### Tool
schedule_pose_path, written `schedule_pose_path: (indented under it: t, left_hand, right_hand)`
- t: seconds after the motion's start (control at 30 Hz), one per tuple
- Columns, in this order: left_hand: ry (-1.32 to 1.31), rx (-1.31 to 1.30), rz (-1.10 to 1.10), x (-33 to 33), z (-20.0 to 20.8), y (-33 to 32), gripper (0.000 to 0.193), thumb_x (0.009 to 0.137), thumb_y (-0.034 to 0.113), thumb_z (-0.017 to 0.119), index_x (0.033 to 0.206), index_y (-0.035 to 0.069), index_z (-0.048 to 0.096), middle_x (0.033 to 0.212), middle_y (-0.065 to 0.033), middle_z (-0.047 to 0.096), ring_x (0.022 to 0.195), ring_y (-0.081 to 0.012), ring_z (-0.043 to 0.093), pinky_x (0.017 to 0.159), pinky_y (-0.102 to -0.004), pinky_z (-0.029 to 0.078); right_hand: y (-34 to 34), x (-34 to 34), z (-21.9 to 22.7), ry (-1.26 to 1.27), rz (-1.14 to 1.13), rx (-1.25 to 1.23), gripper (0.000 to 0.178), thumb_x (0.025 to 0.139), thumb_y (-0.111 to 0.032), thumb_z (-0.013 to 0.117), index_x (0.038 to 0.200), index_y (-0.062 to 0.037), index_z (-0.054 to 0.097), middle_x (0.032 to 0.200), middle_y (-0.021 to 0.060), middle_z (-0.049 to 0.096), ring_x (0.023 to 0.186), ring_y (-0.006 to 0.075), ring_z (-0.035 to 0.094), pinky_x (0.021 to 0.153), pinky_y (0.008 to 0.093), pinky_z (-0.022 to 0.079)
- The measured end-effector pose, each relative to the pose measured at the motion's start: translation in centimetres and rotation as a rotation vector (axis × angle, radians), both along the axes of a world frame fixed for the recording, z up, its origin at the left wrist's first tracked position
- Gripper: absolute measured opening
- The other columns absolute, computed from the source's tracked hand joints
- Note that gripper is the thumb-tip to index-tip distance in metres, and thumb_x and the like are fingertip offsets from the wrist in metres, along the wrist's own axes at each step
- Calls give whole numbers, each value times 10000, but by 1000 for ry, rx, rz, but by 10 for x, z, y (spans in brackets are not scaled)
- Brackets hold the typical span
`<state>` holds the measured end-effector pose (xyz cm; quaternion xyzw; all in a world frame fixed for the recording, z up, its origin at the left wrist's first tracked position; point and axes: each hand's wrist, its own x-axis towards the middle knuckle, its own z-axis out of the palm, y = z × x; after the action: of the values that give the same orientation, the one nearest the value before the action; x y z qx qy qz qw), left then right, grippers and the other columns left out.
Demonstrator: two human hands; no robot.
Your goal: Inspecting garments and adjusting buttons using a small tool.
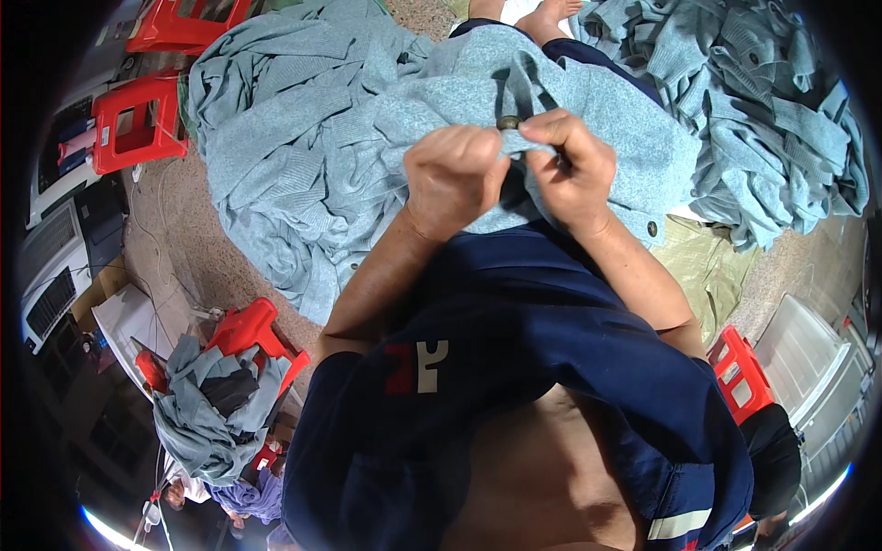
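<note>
A light blue-grey knitted cardigan (pixel 602 119) lies across my lap, with a stretch of its edge raised between my hands. My left hand (pixel 453 176) is closed in a fist on the knit edge, its fingertips mostly hidden. Thumb and fingers of my right hand (pixel 576 173) pinch the same edge just to the right of a dark round button (pixel 508 122). Another button (pixel 652 229) shows on the cardigan near its lower right corner. Whether the raised button sits in a buttonhole, I cannot tell.
Heaps of similar knitwear (pixel 294 129) spread to the left, with another pile (pixel 772 110) at the far right. Red plastic stools (pixel 138 124) stand along the left. One stool at lower left bears more garments (pixel 207 422). A greenish sheet (pixel 707 266) lies under the right side.
</note>
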<state>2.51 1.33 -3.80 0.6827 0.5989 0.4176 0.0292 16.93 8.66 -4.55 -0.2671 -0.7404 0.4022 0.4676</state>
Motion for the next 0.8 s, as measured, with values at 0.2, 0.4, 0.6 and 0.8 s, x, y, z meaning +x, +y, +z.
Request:
schedule_pose_path:
  t: [0.2, 0.4, 0.6, 0.8]
  left_hand:
    - [166, -69, 252, -28, -10, 11, 146, 772, 44, 691, 906, 36, 633, 842, -102, 622, 779, -283, 590, 663, -369, 476]
    - [-3, -407, 275, -77, -32, -25, 134, 801, 47, 626, 935, 50, 635, 885, -106, 610, 859, -292, 581, 744, -369, 476]
    - [-437, -631, 320, -101, -38, -49, 106, 832, 85, 661, 916, 30, 626, 839, -35, 635, 758, -142, 558, 743, -285, 443]
    - [-1583, -596, 52, -99, 27, -53, 182, 927, 196, 642, 921, 14, 621, 933, -44, 650, 850, -110, 597, 804, -241, 450]
  right_hand:
    - [9, 8, 8, -468, 25, 54, 316, 733, -22, 678, 1031, -56, 577, 1025, 95, 579, 773, 252, 644, 587, 341, 521]
    - [12, 51, -13, -646, 82, -256, 192, 776, -80, 694, 945, -75, 603, 896, 64, 601, 787, 255, 641, 690, 360, 523]
    - [12, 45, -12, -511, 95, -408, 179, 806, -97, 693, 974, -68, 640, 932, 62, 634, 857, 246, 644, 754, 345, 512]
    - [23, 50, -9, -567, 41, -274, 160, 798, -28, 659, 957, -34, 643, 893, 128, 641, 850, 314, 643, 738, 394, 509]
